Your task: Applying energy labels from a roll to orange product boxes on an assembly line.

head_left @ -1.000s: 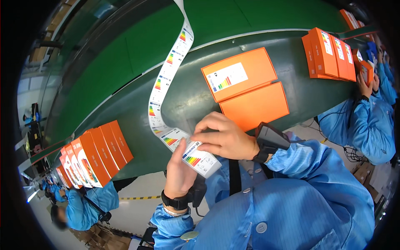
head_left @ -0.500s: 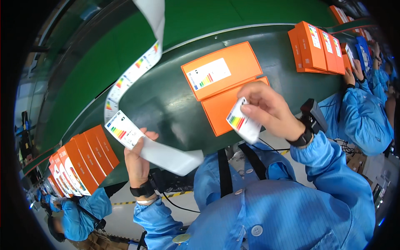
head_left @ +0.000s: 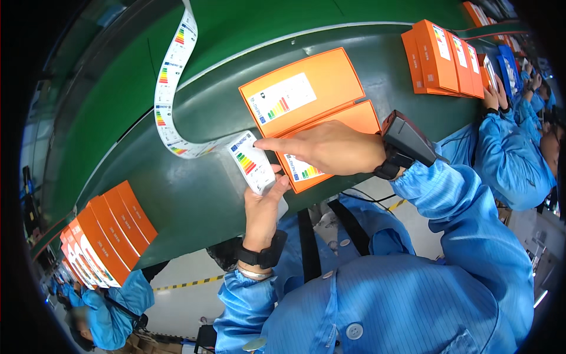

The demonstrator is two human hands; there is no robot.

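Observation:
My left hand (head_left: 265, 203) grips a strip of energy labels (head_left: 166, 106), thumb on top. Its front label (head_left: 247, 160) is white with coloured bars, and the strip loops away to the far left. My right hand (head_left: 330, 147) reaches across from the right, its index finger stretched out with the tip at this label's upper right edge; its other fingers are mostly hidden. Below it lies the nearer orange box (head_left: 366, 120), with a label (head_left: 299, 169) partly covered by my hand. Against that box rests the farther orange box (head_left: 333, 76), labelled at its left.
Orange boxes stand in a row (head_left: 112, 233) at the left and a labelled group (head_left: 439, 62) at the right of the dark green table (head_left: 206, 133). A green belt (head_left: 259, 23) runs along the back. Co-workers in blue sit at far left and far right (head_left: 507, 165).
The label my right hand held now lies on the nearer box. That hand has moved left to the strip. My left hand has brought the strip rightward, close to the boxes.

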